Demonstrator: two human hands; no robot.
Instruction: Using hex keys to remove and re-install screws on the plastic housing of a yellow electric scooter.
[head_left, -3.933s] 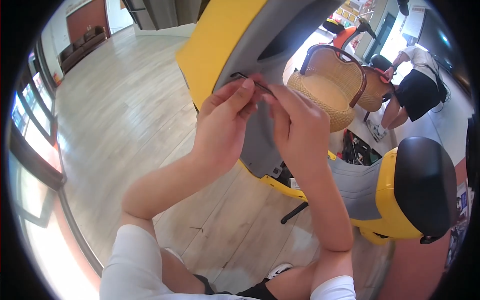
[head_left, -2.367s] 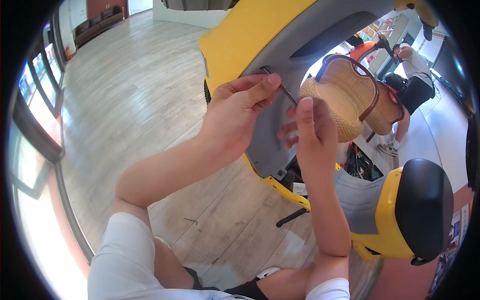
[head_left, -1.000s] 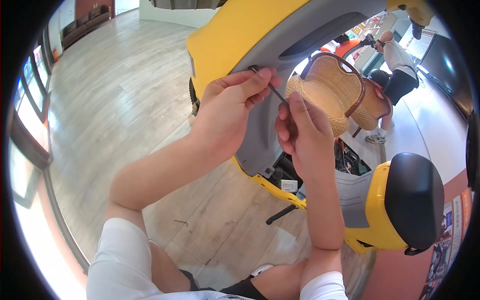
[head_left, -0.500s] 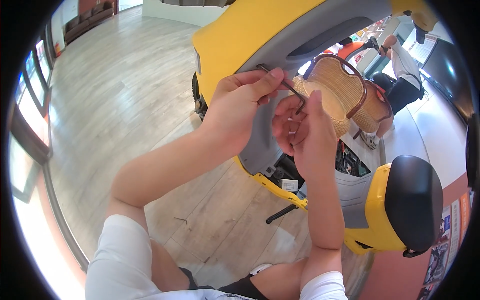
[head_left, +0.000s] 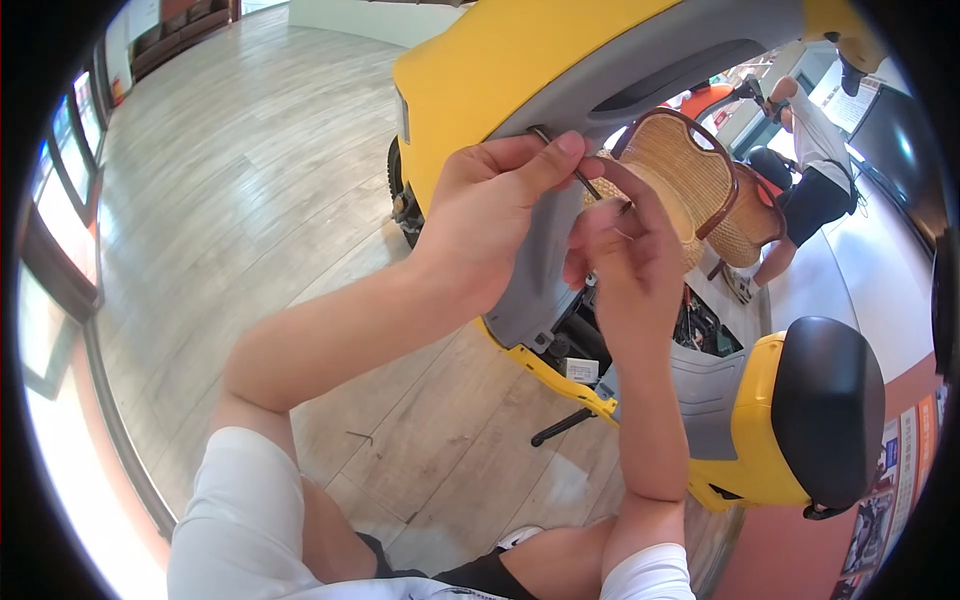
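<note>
Our left hand (head_left: pixel 490 215) pinched the hex key (head_left: pixel 587 184), which reached toward the grey panel (head_left: pixel 545 250) beyond, while our right hand (head_left: pixel 635 270), looser moments earlier, had curled by its near end, grip unclear, both tending it.

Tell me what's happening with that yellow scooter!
Someone's left hand pinches a thin dark tool, its far end at the grey panel of the yellow scooter. The right hand is curled at the tool's near end. A thin bent rod lies on the floor. Beyond the scooter are wicker chairs and another person.
</note>
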